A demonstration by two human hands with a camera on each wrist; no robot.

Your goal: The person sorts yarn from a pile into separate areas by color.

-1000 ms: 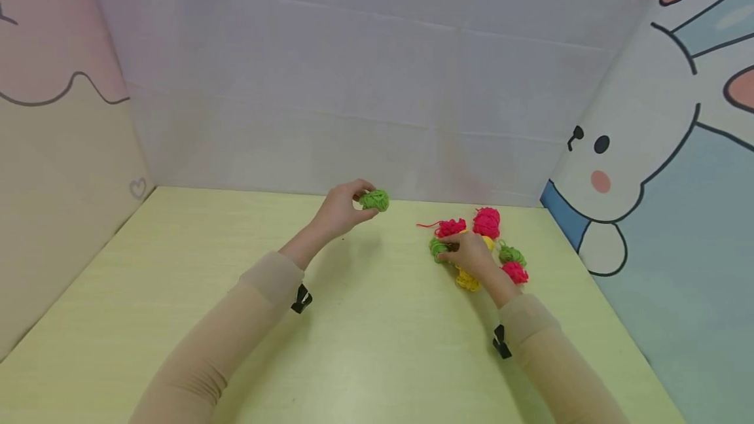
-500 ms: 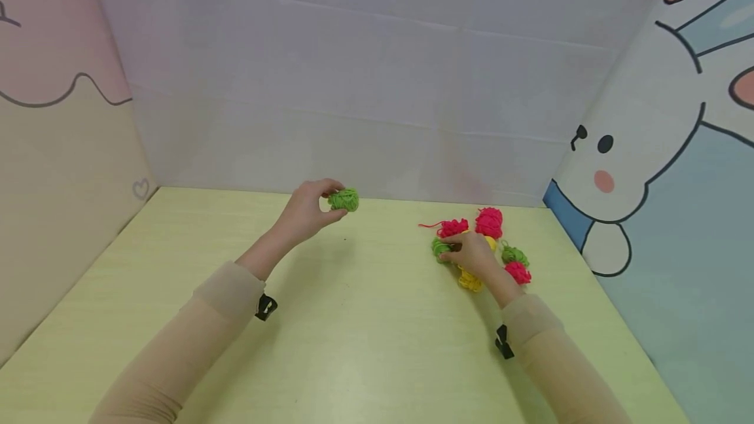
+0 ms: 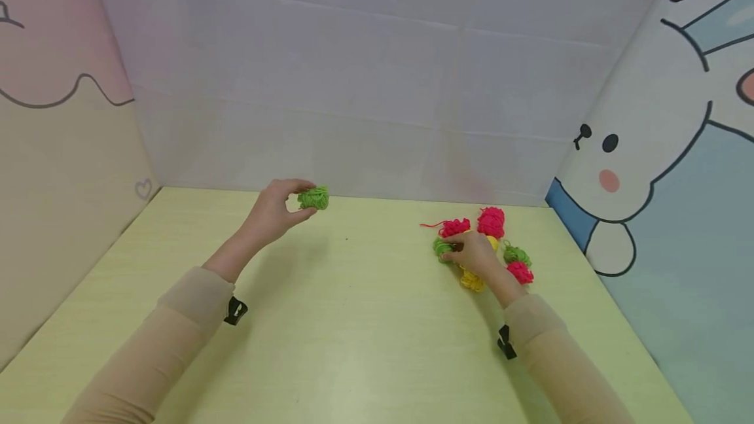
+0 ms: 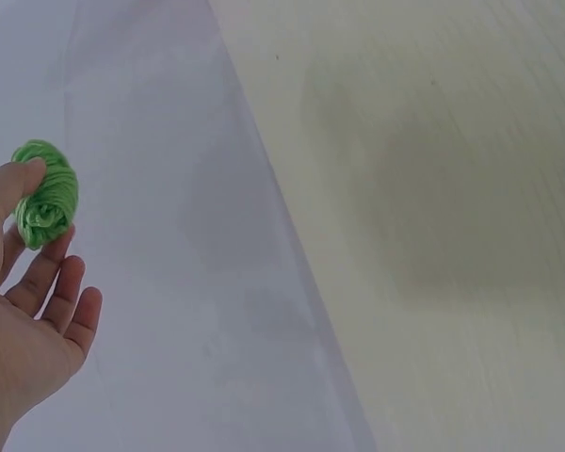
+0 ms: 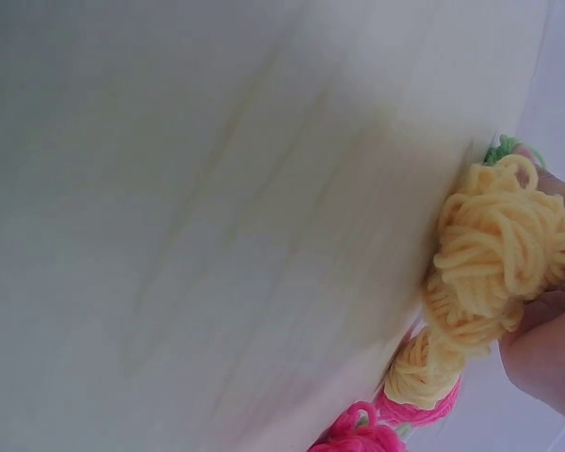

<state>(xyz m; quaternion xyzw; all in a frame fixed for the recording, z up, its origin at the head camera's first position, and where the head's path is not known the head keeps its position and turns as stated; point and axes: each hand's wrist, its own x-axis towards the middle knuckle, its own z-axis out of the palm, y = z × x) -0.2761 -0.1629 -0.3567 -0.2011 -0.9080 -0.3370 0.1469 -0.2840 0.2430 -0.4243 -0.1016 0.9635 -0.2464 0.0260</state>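
My left hand holds a small green ball of yarn above the far part of the table, left of the middle. In the left wrist view the thumb and fingers pinch this green yarn ball, while the other fingers are spread loosely. On the right my right hand has thumb and fingers on another green yarn ball, which lies at the left edge of a cluster. Yellow yarn balls lie beneath and beside that hand and partly hide the fingers in the right wrist view.
Around the right hand lie a red yarn ball, a red bundle with a loose strand, another green ball and a smaller red one. A pale wall stands behind the table.
My left hand has moved left across the table, carrying the green yarn ball away from the cluster. The right hand and the clustered yarn have stayed nearly still.
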